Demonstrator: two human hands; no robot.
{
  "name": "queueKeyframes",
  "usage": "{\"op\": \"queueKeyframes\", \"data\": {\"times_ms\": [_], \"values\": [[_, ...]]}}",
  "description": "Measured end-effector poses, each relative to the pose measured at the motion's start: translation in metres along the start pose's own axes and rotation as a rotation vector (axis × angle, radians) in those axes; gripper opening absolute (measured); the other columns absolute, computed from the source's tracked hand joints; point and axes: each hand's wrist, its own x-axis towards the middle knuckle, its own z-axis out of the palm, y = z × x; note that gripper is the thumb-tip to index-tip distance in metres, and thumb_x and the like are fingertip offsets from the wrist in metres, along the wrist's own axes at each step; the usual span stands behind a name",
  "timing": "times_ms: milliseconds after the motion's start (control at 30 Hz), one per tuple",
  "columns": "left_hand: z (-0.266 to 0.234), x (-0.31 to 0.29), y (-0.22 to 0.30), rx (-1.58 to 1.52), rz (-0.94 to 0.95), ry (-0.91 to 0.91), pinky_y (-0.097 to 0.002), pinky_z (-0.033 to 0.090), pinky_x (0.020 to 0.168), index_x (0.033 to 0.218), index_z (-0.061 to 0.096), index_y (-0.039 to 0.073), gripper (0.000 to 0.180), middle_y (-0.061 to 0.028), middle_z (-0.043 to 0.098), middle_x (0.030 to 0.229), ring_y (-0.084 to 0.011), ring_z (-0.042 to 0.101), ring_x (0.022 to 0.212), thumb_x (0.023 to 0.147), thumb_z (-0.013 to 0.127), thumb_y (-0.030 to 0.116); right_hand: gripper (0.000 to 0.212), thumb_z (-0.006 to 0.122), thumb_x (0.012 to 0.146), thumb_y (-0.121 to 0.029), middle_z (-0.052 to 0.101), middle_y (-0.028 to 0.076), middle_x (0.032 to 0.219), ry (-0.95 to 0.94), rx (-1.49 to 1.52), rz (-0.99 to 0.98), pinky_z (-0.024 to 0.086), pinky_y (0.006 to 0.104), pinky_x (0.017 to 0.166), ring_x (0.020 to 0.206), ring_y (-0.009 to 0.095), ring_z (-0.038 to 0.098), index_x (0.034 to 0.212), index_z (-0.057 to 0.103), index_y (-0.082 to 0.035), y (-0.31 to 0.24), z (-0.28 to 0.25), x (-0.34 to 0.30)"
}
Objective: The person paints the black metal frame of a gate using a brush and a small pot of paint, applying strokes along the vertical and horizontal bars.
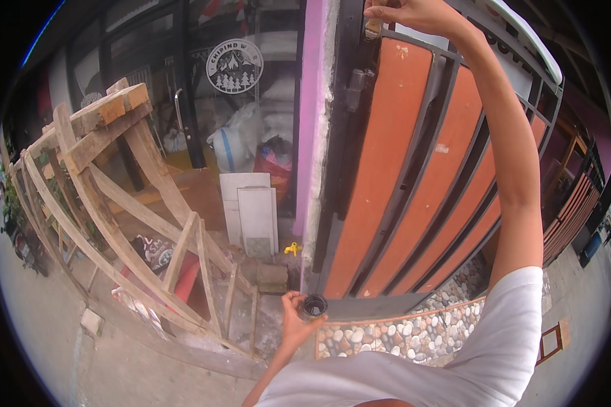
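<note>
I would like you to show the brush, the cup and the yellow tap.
Brush (373, 29): head view, on its bristles.
Cup (316, 298): head view, inner wall near rim.
Yellow tap (292, 249): head view, on its body.

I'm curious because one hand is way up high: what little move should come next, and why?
Perhaps a short stroke down the black post with what looks like a paintbrush: the right hand holds it up by the post, while the left hand holds a small cup of dark liquid lower down.
</note>
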Motion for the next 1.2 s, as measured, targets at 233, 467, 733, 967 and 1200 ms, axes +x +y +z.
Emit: {"op": "queueKeyframes", "data": {"times_ms": [233,467,733,967,1200], "values": [[-0.006,-0.006,0.001,-0.090,0.008,0.042,-0.0359,0.044,0.101,0.129,0.026,0.004,0.086,-0.0143,0.053,0.118,-0.0218,0.056,0.111,0.067,0.086,0.007,0.017,0.067,0.093,-0.020,0.066,0.006,0.077,0.419,-0.156,-0.008,0.047,0.0325,0.065,0.067,0.019,0.057,0.100,0.071,-0.005,-0.043,0.052,-0.091],[-0.010,-0.012,0.002,-0.084,0.002,0.023,-0.0358,0.045,0.101,0.130,0.025,0.004,0.087,-0.0153,0.052,0.120,-0.0220,0.055,0.114,0.067,0.085,0.004,0.041,0.078,0.076,0.000,0.061,0.006,0.088,0.754,-0.185,0.035,0.045,0.0362,0.076,0.082,0.022,0.056,0.115,0.069,-0.007,-0.055,0.185,-0.180],[-0.019,-0.016,0.000,-0.013,-0.022,-0.030,-0.0362,0.049,0.098,0.130,0.024,0.009,0.089,-0.0129,0.050,0.122,-0.0208,0.054,0.114,0.067,0.085,0.000,0.043,0.078,0.076,0.000,0.060,0.007,0.095,0.788,-0.205,0.023,0.045,0.0368,0.079,0.086,0.023,0.056,0.117,0.067,-0.009,-0.045,0.226,-0.164],[-0.027,-0.019,0.004,0.008,-0.063,-0.042,-0.0378,0.049,0.098,0.131,0.024,0.009,0.090,-0.0121,0.050,0.122,-0.0217,0.053,0.117,0.066,0.085,0.002,0.035,0.077,0.077,-0.001,0.060,0.008,0.093,0.602,-0.143,0.021,0.044,0.0383,0.079,0.085,0.024,0.056,0.111,0.068,-0.004,-0.069,0.250,-0.201],[-0.026,-0.015,0.015,-0.016,-0.057,-0.062,-0.0357,0.048,0.098,0.130,0.025,0.004,0.086,-0.0154,0.050,0.122,-0.0219,0.054,0.115,0.069,0.085,0.005,0.042,0.076,0.075,0.004,0.060,0.008,0.091,0.755,-0.226,0.040,0.045,0.0354,0.074,0.082,0.023,0.055,0.114,0.068,-0.007,-0.046,0.219,-0.174]]}}
